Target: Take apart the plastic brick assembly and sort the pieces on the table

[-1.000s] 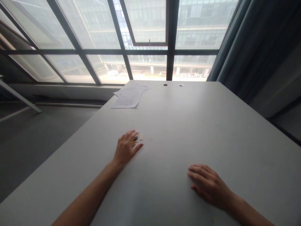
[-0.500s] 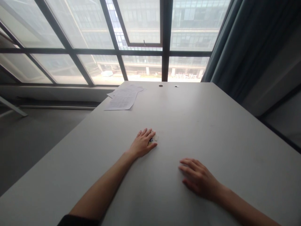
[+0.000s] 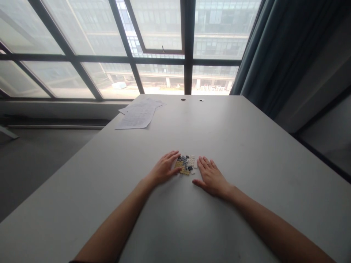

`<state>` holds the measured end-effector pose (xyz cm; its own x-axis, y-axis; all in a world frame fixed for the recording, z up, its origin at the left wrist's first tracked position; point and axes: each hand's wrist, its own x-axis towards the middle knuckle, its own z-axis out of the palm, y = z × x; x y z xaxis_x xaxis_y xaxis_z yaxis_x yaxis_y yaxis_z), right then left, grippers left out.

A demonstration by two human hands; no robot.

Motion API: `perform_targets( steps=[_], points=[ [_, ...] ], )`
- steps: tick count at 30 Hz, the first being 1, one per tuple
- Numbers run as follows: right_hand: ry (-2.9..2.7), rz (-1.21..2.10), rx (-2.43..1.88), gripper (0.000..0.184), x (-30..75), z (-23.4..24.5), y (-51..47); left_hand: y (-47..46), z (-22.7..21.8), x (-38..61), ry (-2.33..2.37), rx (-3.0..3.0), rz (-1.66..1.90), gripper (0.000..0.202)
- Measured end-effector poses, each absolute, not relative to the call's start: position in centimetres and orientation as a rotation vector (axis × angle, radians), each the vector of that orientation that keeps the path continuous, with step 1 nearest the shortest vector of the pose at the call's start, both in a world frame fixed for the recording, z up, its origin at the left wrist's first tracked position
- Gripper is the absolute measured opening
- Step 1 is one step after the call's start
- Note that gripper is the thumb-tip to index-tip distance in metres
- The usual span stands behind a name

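Small toy building bricks (image 3: 185, 163) lie in a flat cluster on the white table, with tan ones at the left and front, grey and dark ones in the middle and white ones at the right. My left hand (image 3: 165, 168) lies along the cluster's left side, fingers stretched out, its fingertips and thumb at the bricks' edge. On the right side, my right hand (image 3: 210, 175) rests flat beside the white bricks, its thumb spread toward the front of the cluster. Neither hand grips a brick.
The white table (image 3: 219, 131) stretches away to a large framed window (image 3: 164, 78). Printed paper sheets (image 3: 137, 116) lie at its far left. Two cable holes, one a dark cable hole (image 3: 183, 99), sit near the far edge. A dark curtain (image 3: 263, 58) hangs at the right.
My right hand has moved forward and left to the bricks' right side. My left hand has uncovered the bricks, which now show between both hands. The view has shifted slightly right.
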<state>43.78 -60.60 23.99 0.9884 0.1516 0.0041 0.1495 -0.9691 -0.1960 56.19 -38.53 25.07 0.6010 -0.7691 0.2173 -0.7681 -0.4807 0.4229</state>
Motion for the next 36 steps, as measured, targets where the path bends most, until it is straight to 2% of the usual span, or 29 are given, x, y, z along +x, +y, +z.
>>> perform_targets(
  steps=[6,12,21,28,36],
  points=[
    [-0.256,-0.015,-2.942,0.086,45.2,23.9,-60.8,-36.2,24.0,55.9,-1.279,2.472,0.089,0.048],
    [-0.462,0.0,-2.888,0.09,46.6,24.2,-60.8,-37.9,23.9,55.9,-1.211,2.503,0.162,0.053],
    [-0.459,-0.035,-2.875,0.077,46.7,24.4,-60.9,-38.1,24.5,55.8,-1.267,2.416,0.094,0.055],
    [-0.397,-0.111,-2.881,0.076,46.5,24.3,-61.2,-36.7,24.6,56.4,-1.255,2.406,0.124,0.037],
    [-0.361,-0.091,-2.87,0.074,46.4,24.3,-61.2,-37.4,24.5,56.4,-1.241,2.434,0.187,0.033]
  ],
)
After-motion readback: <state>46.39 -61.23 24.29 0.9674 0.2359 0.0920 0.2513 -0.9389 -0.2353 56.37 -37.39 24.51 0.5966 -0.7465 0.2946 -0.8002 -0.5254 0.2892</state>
